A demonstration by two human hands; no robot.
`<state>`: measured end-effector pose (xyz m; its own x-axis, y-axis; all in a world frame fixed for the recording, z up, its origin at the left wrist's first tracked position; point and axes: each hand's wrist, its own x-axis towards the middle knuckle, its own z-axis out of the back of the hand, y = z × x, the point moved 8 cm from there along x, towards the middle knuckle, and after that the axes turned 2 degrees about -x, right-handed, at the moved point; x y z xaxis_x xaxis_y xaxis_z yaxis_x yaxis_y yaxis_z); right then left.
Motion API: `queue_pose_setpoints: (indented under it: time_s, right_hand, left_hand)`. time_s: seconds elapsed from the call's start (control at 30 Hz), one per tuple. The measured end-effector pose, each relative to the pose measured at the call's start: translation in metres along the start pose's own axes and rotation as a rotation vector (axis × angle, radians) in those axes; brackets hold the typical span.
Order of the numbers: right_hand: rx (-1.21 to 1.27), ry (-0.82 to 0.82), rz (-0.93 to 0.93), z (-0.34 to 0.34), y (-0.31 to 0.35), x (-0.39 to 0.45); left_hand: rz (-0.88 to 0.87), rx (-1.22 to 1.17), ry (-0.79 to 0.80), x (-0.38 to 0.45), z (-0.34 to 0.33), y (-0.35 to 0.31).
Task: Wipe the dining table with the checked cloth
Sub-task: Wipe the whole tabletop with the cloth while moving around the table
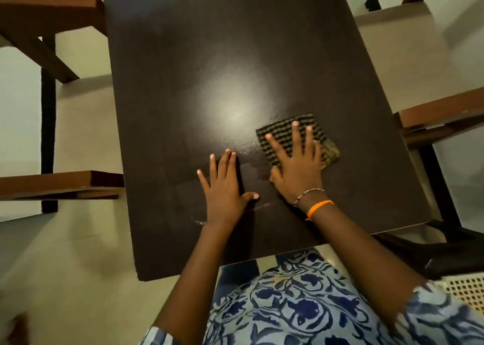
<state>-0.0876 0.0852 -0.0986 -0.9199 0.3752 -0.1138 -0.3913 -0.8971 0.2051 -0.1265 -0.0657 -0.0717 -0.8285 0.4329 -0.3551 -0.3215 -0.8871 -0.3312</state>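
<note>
The dark brown dining table (209, 56) fills the middle of the head view. A folded checked cloth (285, 131), black and tan, lies flat on it toward the near right. My right hand (297, 161) presses down on the cloth with straight, spread fingers, covering much of it. My left hand (225, 187) rests flat on the bare tabletop just left of the cloth, fingers straight, holding nothing. Faint damp streaks show on the surface near my wrists.
Wooden chairs stand on both sides: two at the left (52, 14) (60, 185) and one at the right (442, 111). A dark chair (450, 253) sits by the near right corner. The floor (78, 266) around is pale tile.
</note>
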Motion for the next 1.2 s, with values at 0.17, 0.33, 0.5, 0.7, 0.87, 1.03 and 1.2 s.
queue_pose_setpoints:
  time_s: [0.17,0.33,0.5,0.7,0.87,1.03,1.2]
  right_hand:
    - [0.074,0.123,0.322,-0.027,0.122,-0.006]
    - [0.014,0.074,0.477,-0.026,0.120,-0.004]
    - [-0.056,0.046,0.204,-0.007,0.030,0.009]
    - [-0.041,0.071,-0.093,0.009,-0.023,0.019]
    - [-0.058,0.056,-0.152,-0.011,0.042,0.015]
    - [0.028,0.120,0.104,-0.045,0.190,-0.009]
    - [-0.019,0.240,0.411,-0.070,0.281,-0.035]
  left_hand:
    - [0.071,-0.104,-0.079,-0.017,0.018,0.046]
    - [0.098,-0.133,-0.091,-0.022,0.030,0.082]
    - [0.060,-0.116,-0.096,-0.021,0.035,0.088]
    - [0.030,-0.142,-0.078,-0.029,0.035,0.103]
    - [0.095,-0.163,-0.073,-0.042,0.040,0.143]
    - [0.174,-0.174,-0.112,-0.054,0.054,0.184]
    - [0.247,-0.156,-0.100,-0.069,0.056,0.216]
